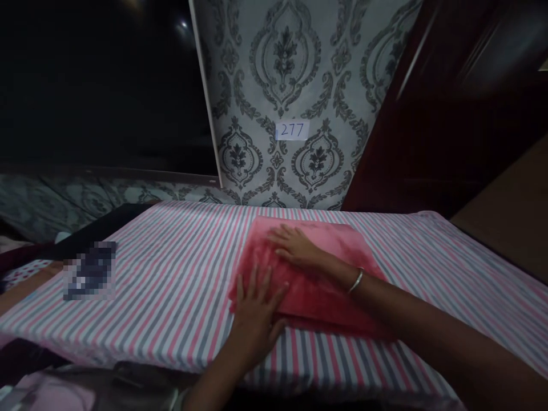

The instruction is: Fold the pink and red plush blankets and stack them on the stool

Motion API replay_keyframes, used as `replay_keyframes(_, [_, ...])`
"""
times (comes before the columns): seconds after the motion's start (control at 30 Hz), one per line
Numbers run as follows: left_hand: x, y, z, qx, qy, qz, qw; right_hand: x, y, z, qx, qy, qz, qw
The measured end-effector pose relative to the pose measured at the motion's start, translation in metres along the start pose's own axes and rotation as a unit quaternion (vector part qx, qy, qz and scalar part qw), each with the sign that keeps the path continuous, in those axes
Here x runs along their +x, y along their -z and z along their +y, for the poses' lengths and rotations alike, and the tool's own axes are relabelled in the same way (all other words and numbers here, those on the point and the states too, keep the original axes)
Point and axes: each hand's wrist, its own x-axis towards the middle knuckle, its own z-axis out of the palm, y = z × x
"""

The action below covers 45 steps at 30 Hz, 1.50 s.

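A folded cloth [317,297], red with a paler pink area at its far side, lies flat on a striped tablecloth [171,274]. My left hand [257,308] rests on the cloth's near left corner, fingers spread. Farther back, my right hand [295,245] lies palm down across the upper left part of the cloth, its fingers stretched toward the left. A thin bangle circles the right wrist. Neither hand grips anything. The right forearm hides some of the cloth's right side.
A blurred-out dark item [92,271] lies on the table's left side. Behind the table are a patterned wall with a paper label [292,130] reading 277, a large dark screen [98,85] and a dark red glossy panel [436,114]. Assorted items [85,382] sit below the front edge.
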Motion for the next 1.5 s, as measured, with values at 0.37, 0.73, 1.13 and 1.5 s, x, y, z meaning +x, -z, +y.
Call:
replay_keyframes(0.37, [-0.015,-0.021,0.004,0.003,0.026,0.017,1.0,0.086,-0.017,0.017,0.061,-0.045,-0.052,0.996])
replay_keyframes(0.73, [-0.016,-0.025,0.001,-0.019,0.024,0.023,0.999,0.097,-0.009,0.011,0.055,-0.126,-0.044,0.989])
replay_keyframes(1.13, [-0.022,-0.019,0.007,-0.018,0.12,0.022,0.992,0.026,-0.025,-0.058,-0.007,0.155,-0.042,0.987])
replay_keyframes(1.5, [-0.022,-0.021,0.002,-0.003,0.112,0.017,0.994,0.086,-0.022,-0.042,-0.013,0.069,-0.023,0.997])
